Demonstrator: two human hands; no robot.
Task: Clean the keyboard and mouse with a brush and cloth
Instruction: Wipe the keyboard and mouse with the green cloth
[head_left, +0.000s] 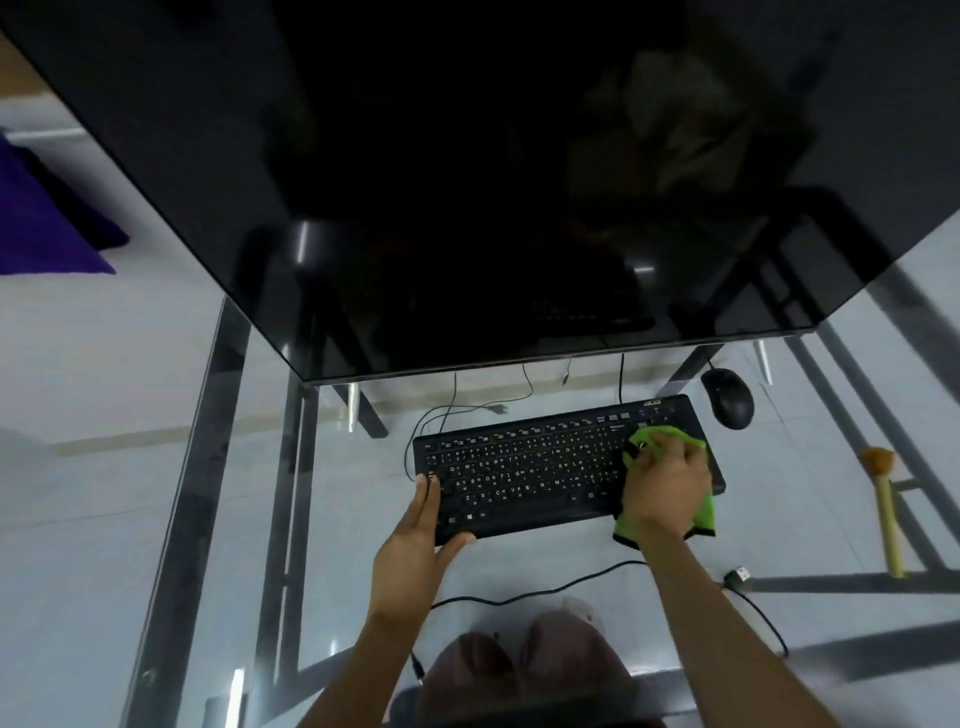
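Keyboard (545, 467) lies flat on the glass desk (156, 467), long axis running left-right across the view, tilted slightly so its right end sits further from the person. Right hand (665, 483) is clenched round a green cloth (701, 514), pressing it onto the keyboard's right end, over the numpad area; cloth tail hangs off the near edge. Left hand (415, 540) lies with fingers straight along the keyboard's left end and thumb on the near edge, bracing rather than gripping, holding nothing. Looks like mid-wipe on the keyboard, right section in hand. Key relation: the unwiped run of keys extends left from the cloth along the long axis, toward the left hand, so the next stroke likely sweeps leftward. Mouse (727, 397) sits just beyond the keyboard's far right corner, apart from it, and nearest the right hand, a short reach up and right from the cloth. Brush (885, 514) lies on the desk well right of the keyboard, bristles away, untouched. Loose cable (545, 587) runs along the near side between the arms, with its USB plug to the right; could snag on a pull-back.
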